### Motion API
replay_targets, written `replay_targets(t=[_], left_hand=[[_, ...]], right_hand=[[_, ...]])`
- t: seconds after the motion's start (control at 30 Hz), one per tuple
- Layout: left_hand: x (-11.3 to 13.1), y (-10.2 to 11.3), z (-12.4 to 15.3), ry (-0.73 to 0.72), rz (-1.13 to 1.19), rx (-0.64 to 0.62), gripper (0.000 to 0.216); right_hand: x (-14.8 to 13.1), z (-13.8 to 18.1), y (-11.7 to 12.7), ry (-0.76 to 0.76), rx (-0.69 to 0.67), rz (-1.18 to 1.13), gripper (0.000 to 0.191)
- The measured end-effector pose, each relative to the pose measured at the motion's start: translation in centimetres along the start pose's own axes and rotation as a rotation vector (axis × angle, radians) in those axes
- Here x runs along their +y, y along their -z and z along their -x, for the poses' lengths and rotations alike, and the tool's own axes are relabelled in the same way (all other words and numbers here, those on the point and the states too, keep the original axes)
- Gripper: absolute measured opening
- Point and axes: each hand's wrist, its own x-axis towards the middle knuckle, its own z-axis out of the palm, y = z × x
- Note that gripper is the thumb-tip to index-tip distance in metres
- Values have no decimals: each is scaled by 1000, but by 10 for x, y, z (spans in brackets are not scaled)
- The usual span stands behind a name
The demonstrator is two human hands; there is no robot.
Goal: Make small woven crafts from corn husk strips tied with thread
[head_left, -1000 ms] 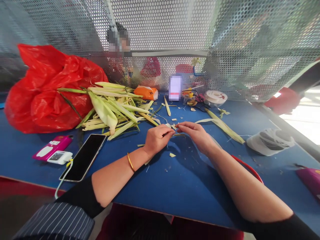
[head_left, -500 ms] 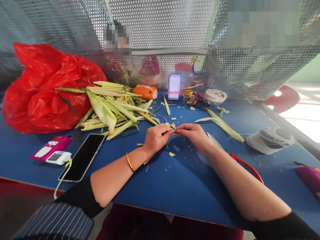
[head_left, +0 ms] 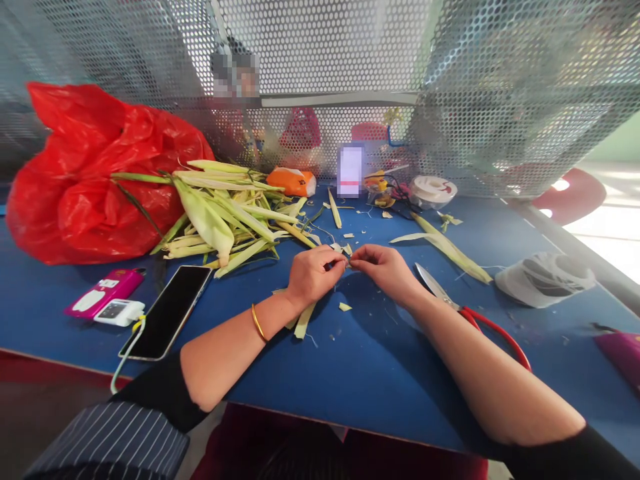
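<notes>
Left hand [head_left: 314,277] and right hand [head_left: 384,272] were pinched closed at mid-table [head_left: 360,380], contents too small to identify, husk strip [head_left: 304,323] at the left wrist's near side; judged fine fingertip work, next move likely needing steady pinches.

Blue table [head_left: 390,387] before a perforated screen [head_left: 340,47]

Grey, closely holed panels span the far side, crossed at mid-height by a pale horizontal bar [head_left: 340,99]; blurred shapes show through. At far right, past the table's edge, a red rounded surface [head_left: 573,197], its kind unclear, stands by a floor [head_left: 623,190] washed in strong light. Behind rises a strip of pale green wall [head_left: 625,145].
</notes>
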Motion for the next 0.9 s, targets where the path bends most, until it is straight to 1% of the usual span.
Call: replay_targets(t=[0.1,0.2,0.27,0.3,0.33,0.4,0.47,0.53,0.63,0.73,0.8,0.9], left_hand=[[2,5,-4,114,15,-103,13],[1,8,-7,280,87,-222,13],[-1,7,-7,394,158,-280,14],[-2,7,-7,445,196,-298,15],[-2,6,-7,488,233,-309,16],[-4,5,-7,541,283,-312,17],[-6,4,-7,544,284,-300,15],[-8,5,-9,521,272,-309,15],[-12,7,-11,503,293,-356,16],[-15,9,-14,521,324,-390,16],[-15,11,-15,532,332,-400,16],[-13,10,-14,509,289,-382,16]], right_hand=[[4,-2,2,72,27,95,11],[1,1,3,221,115,242,8],[-4,4,2,323,188,342,9],[-7,6,1,346,205,372,9],[-9,8,0,341,195,382,9],[-12,12,-4,262,118,364,13],[-10,13,-9,154,27,327,19],[-5,12,-12,98,-2,307,20],[1,10,-15,107,-2,269,16],[5,6,-13,125,-14,218,16],[7,4,-11,116,-26,201,15],[8,3,-8,94,-21,217,16]])
